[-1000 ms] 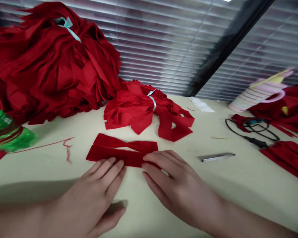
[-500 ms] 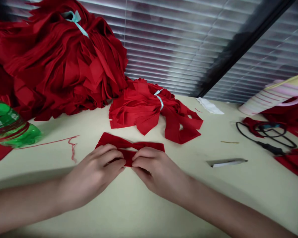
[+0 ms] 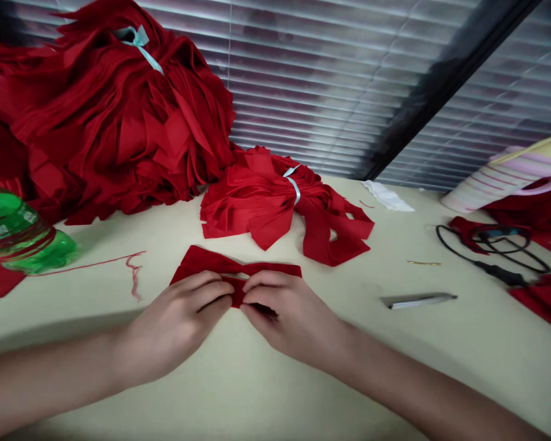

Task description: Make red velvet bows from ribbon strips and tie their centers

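A red fabric strip [image 3: 211, 260] lies folded on the pale table, with a narrow gap between its back and front layers. My left hand [image 3: 179, 324] pinches the front layer near its middle. Close beside it, my right hand [image 3: 289, 315] pinches the same layer, fingertips a small space apart from the left ones. The fingers hide most of the strip's front edge. Just behind lies a small bundle of red strips [image 3: 257, 208], tied with a light blue ribbon [image 3: 294, 187].
A big tied heap of red strips [image 3: 119, 122] fills the back left. At left lies a green bottle [image 3: 37, 239] wound with red thread [image 3: 92, 264]. Rightward are a silver pen-like tool [image 3: 422, 301], a black cable [image 3: 500, 269], a striped cup [image 3: 491, 184] and white tissue [image 3: 386, 196].
My left hand has shifted very slightly, and a little more of the strip's left end shows. Both hands keep their pinch on the strip.
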A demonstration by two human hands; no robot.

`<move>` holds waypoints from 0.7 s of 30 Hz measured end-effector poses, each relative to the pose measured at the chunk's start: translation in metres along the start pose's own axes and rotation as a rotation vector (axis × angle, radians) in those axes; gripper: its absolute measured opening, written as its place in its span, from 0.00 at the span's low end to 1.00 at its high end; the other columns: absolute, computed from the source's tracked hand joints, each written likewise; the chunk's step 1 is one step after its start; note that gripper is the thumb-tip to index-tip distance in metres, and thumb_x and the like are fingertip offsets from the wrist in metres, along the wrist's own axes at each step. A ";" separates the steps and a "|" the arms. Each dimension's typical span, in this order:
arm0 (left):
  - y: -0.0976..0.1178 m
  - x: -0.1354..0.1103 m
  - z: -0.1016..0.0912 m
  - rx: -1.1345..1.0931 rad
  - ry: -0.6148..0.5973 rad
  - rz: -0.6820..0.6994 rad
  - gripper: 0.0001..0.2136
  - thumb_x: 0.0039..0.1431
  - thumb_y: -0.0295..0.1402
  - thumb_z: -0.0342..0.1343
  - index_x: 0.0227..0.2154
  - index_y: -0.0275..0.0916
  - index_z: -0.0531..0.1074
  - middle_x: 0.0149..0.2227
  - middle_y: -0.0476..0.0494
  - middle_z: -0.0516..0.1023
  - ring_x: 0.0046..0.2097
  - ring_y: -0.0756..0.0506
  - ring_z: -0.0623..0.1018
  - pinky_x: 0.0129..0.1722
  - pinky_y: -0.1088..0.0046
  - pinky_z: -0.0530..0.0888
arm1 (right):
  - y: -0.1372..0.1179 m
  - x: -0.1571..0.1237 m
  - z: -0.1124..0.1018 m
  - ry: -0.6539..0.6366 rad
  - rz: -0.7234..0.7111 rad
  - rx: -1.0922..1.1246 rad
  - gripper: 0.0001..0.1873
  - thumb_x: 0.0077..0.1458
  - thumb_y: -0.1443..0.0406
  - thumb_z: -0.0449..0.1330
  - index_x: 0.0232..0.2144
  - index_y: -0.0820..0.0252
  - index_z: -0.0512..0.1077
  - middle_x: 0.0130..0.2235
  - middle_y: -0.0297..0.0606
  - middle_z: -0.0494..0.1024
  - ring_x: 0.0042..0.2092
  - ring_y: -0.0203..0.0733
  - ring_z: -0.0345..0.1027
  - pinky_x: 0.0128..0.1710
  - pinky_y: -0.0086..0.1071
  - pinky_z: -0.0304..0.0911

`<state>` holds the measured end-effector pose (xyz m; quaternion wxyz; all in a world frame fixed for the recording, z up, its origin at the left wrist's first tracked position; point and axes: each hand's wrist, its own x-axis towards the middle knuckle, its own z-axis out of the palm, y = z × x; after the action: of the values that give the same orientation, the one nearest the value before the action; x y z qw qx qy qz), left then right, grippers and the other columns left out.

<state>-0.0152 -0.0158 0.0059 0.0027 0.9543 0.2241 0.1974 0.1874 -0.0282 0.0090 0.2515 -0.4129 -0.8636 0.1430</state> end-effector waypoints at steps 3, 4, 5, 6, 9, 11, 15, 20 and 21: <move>0.000 0.001 -0.001 0.048 0.011 0.061 0.13 0.62 0.21 0.43 0.38 0.28 0.73 0.40 0.37 0.76 0.44 0.42 0.74 0.45 0.64 0.76 | 0.000 0.001 0.001 0.024 0.030 -0.010 0.06 0.53 0.71 0.58 0.28 0.61 0.75 0.35 0.37 0.77 0.39 0.38 0.71 0.43 0.31 0.69; 0.000 0.002 -0.002 0.063 0.015 0.075 0.13 0.62 0.21 0.42 0.38 0.28 0.73 0.40 0.36 0.76 0.44 0.42 0.75 0.44 0.64 0.76 | 0.001 0.001 0.001 0.017 0.035 -0.015 0.06 0.52 0.70 0.58 0.28 0.61 0.75 0.35 0.37 0.77 0.40 0.38 0.71 0.44 0.31 0.69; 0.000 0.003 -0.003 0.077 0.020 0.083 0.14 0.62 0.21 0.41 0.37 0.27 0.73 0.40 0.36 0.77 0.43 0.42 0.75 0.43 0.64 0.77 | 0.001 0.001 0.000 0.006 0.038 -0.017 0.05 0.52 0.70 0.58 0.28 0.62 0.75 0.35 0.37 0.77 0.41 0.38 0.71 0.44 0.31 0.69; 0.000 0.003 -0.003 0.086 0.027 0.085 0.15 0.62 0.21 0.40 0.37 0.27 0.74 0.40 0.35 0.77 0.43 0.41 0.75 0.43 0.63 0.77 | 0.001 0.001 0.000 -0.005 0.040 -0.017 0.04 0.52 0.70 0.59 0.28 0.62 0.74 0.35 0.37 0.77 0.41 0.38 0.71 0.44 0.31 0.69; 0.000 0.002 -0.004 0.120 0.058 0.088 0.15 0.62 0.21 0.40 0.38 0.28 0.73 0.40 0.35 0.77 0.43 0.42 0.76 0.42 0.64 0.78 | 0.000 0.001 0.000 -0.013 0.048 -0.016 0.04 0.52 0.71 0.58 0.28 0.62 0.73 0.35 0.37 0.77 0.42 0.38 0.71 0.44 0.32 0.68; 0.000 0.001 -0.004 0.146 0.071 0.094 0.15 0.61 0.21 0.41 0.40 0.29 0.73 0.41 0.34 0.77 0.43 0.42 0.76 0.42 0.64 0.77 | 0.000 0.001 0.000 -0.018 0.055 -0.029 0.05 0.53 0.70 0.57 0.28 0.62 0.73 0.36 0.38 0.76 0.42 0.39 0.70 0.44 0.33 0.69; -0.001 -0.002 -0.003 0.141 0.058 0.095 0.14 0.61 0.21 0.42 0.42 0.29 0.72 0.43 0.33 0.76 0.45 0.41 0.75 0.43 0.63 0.77 | -0.002 0.001 0.000 -0.043 0.075 -0.019 0.05 0.54 0.70 0.56 0.29 0.62 0.72 0.38 0.40 0.75 0.43 0.40 0.69 0.44 0.34 0.69; -0.001 0.001 -0.004 0.113 0.056 0.090 0.14 0.62 0.22 0.42 0.41 0.29 0.72 0.42 0.35 0.76 0.44 0.41 0.76 0.42 0.61 0.77 | -0.003 0.002 -0.002 -0.071 0.089 0.019 0.05 0.54 0.71 0.55 0.29 0.64 0.71 0.36 0.40 0.74 0.41 0.39 0.69 0.43 0.33 0.68; -0.001 0.001 -0.004 0.112 0.051 0.087 0.14 0.62 0.22 0.41 0.41 0.29 0.72 0.42 0.35 0.76 0.44 0.41 0.76 0.42 0.62 0.77 | -0.003 0.002 -0.002 -0.073 0.091 0.018 0.05 0.54 0.71 0.55 0.29 0.64 0.71 0.36 0.40 0.74 0.41 0.39 0.69 0.43 0.33 0.68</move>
<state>-0.0166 -0.0150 0.0103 -0.0651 0.9564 0.1933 0.2089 0.1854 -0.0282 0.0124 0.2168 -0.4439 -0.8513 0.1767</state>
